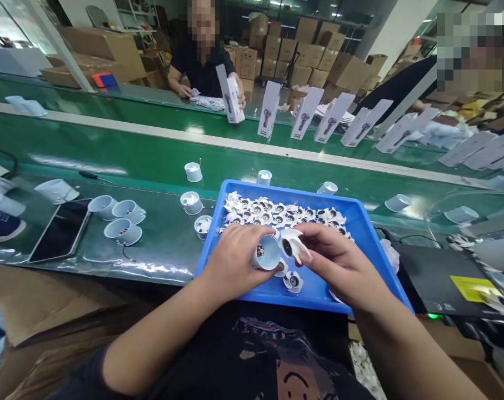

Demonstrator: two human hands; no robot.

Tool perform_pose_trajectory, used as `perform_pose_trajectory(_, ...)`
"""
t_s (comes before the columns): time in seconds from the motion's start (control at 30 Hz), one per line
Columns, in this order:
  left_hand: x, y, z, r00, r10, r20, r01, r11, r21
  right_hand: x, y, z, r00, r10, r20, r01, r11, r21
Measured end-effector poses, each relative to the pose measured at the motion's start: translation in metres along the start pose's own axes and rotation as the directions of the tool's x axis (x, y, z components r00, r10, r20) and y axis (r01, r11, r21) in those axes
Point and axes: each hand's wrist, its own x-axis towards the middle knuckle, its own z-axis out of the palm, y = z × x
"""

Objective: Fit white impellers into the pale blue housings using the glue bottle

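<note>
My left hand [230,261] is wrapped round a light blue cup-shaped housing [270,253], its open end tilted toward me and to the right, with small metal parts inside. Close beside that opening, my right hand [339,258] pinches a white fan blade wheel [292,246] with a dark centre between thumb and fingers. The wheel and housing are very near each other; whether they touch, I cannot tell. Below both hands lies a blue tray [377,261] holding several more white fan wheels [293,281], most of them along its far side.
Several blue housings [123,231] stand left of the tray beside a phone [62,230]; others line the green conveyor [151,150]. White boxes [269,109] stand beyond. A person [205,61] holds one across the line. A black device [430,278] is at right.
</note>
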Motion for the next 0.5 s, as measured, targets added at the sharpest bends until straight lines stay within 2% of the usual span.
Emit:
perform_pose_trajectory(0.07,-0.002,0.002,0.000,1.000,0.017,-0.025,-0.016,0.999,0.031,0.005,-0.003,0.011,0.999,-0.050,-0.020,0.046,0.986,-0.163)
perform_pose_trajectory(0.17,-0.012,0.007,0.004,0.994,0.068,-0.087,-0.061,0.995,0.072,0.008,0.004,0.025,0.994,-0.104,0.029,0.106,0.891,-0.441)
perform_pose_trajectory(0.27,-0.019,0.011,0.014,0.982,0.050,-0.181,-0.037,0.996,0.075,0.011,0.022,0.034,0.984,-0.166,0.057,0.173,0.866,-0.468)
perform_pose_trajectory(0.33,-0.017,0.007,0.019,0.973,0.033,-0.230,-0.017,0.997,0.075,0.017,0.034,0.036,0.974,-0.227,0.008,0.206,0.868,-0.452)
perform_pose_trajectory(0.43,-0.008,-0.002,0.013,0.975,0.036,-0.220,-0.024,0.998,0.059,0.021,0.037,0.031,0.949,-0.307,-0.068,0.238,0.842,-0.485)
perform_pose_trajectory(0.5,-0.001,-0.007,0.004,0.982,0.011,-0.188,0.000,0.998,0.060,0.016,0.028,0.024,0.944,-0.329,-0.015,0.277,0.818,-0.505)
